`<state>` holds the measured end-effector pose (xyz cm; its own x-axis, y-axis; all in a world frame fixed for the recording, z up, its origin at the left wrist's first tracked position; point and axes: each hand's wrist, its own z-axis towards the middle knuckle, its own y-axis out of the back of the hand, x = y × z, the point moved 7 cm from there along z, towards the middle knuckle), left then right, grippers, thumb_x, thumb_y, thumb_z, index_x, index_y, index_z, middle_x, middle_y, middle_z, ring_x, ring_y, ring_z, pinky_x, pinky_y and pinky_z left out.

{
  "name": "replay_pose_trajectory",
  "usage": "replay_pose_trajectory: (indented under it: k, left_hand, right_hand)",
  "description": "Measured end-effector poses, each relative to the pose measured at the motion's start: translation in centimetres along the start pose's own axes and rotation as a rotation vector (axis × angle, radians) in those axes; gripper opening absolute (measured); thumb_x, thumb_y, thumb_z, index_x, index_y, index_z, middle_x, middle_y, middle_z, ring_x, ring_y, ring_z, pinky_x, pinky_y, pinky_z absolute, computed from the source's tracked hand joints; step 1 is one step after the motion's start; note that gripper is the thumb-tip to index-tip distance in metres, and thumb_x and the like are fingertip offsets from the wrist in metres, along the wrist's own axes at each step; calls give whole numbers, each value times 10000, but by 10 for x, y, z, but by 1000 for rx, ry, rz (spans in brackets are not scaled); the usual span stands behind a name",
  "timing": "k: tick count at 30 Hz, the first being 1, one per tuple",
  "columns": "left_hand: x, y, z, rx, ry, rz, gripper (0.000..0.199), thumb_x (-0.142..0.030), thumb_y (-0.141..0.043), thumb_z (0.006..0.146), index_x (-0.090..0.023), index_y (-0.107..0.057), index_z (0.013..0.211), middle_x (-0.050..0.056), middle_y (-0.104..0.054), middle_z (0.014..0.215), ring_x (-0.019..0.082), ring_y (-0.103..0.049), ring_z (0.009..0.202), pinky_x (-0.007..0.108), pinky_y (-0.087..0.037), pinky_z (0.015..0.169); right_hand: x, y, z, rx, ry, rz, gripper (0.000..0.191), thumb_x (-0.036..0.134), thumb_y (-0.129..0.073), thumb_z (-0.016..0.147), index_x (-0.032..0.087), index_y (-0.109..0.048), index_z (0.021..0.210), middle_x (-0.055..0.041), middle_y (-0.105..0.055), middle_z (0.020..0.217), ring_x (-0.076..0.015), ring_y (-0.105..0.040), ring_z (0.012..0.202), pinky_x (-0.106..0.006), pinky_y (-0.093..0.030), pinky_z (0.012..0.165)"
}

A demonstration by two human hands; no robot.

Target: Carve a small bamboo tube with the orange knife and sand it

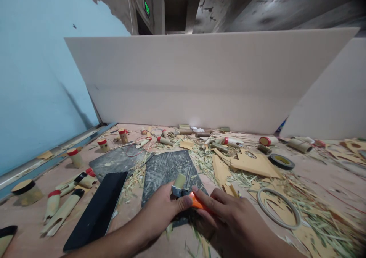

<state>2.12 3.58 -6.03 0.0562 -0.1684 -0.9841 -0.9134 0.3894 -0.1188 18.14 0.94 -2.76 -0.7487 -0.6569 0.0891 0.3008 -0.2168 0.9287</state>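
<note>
My left hand (166,206) is closed round a short pale-green bamboo piece (180,181), its end sticking up above my fingers. In my right hand (225,212) is an orange-handled knife (197,200), fingers wrapped round the handle. The knife's dark metal front part lies against the bamboo, and my left thumb presses near where orange meets metal. The blade edge itself is too blurred to make out. Both hands are over the near part of a scuffed dark cutting mat (168,166).
Left of my hands lie a black phone-like slab (97,212) and several red- or black-capped bamboo tubes (53,204). To the right are cut cardboard (254,164), a black tape roll (281,161), a pale ring (278,208) and bamboo shavings (317,227). A white board (200,78) stands behind.
</note>
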Motion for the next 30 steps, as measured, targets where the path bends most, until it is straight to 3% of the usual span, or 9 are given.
replay_pose_trajectory:
  k: [3,6,10,14,18,22,26,30]
  left_hand:
    - [-4,7,2,-87,-30,196,520,-630,-761,798,-146,-690,975,42,-710,929,211,-596,846,276,-456,746]
    - [-4,13,4,-198,-24,356,517,-685,-678,833,-170,-637,810,-17,-602,751,163,-495,714,247,-375,637]
    - [1,16,3,-263,13,392,544,-707,-601,875,-210,-469,697,-73,-376,605,116,-343,584,243,-262,550]
    - [12,11,3,-176,126,180,531,-752,-605,845,-241,-464,852,-117,-302,570,87,-225,476,230,-168,455]
    - [13,5,1,-63,185,-33,602,-776,-686,755,-254,-435,919,-127,-329,621,63,-171,471,206,-87,415]
    - [9,-1,0,21,180,-10,574,-751,-672,792,-238,-437,898,-99,-456,671,42,-230,444,198,-106,396]
    - [8,-2,-1,41,138,33,557,-730,-664,825,-218,-476,937,-96,-439,662,55,-278,471,200,-159,421]
    - [1,-2,-4,25,49,68,532,-662,-700,852,-182,-575,1044,-68,-490,706,84,-372,575,197,-312,541]
  right_hand:
    - [2,1,0,-6,-13,-58,427,444,-411,1089,327,-537,1480,-22,-684,855,-160,-648,579,-276,-440,511]
    - [2,5,1,-20,-47,-133,442,416,-376,1096,318,-490,1511,-32,-685,867,-173,-666,553,-281,-424,479]
    - [-22,11,5,18,-255,-233,462,352,-375,1083,296,-461,1534,-43,-673,843,-208,-691,529,-283,-380,430]
    - [-43,15,7,44,-359,-161,495,366,-386,1071,268,-430,1555,-80,-699,941,-243,-719,597,-308,-448,463]
    - [-38,21,9,-26,-277,-8,546,366,-372,1067,231,-345,1595,-130,-686,1094,-235,-721,699,-338,-538,578]
    - [-24,16,9,72,-144,86,530,337,-401,1064,268,-374,1589,-91,-682,1010,-197,-698,670,-313,-538,596]
    - [-18,11,8,136,-91,102,493,360,-429,1079,314,-415,1569,-74,-697,1001,-212,-720,737,-322,-551,641]
    - [-15,11,6,134,-64,70,495,370,-466,1072,304,-442,1562,-69,-710,954,-218,-717,729,-318,-544,631]
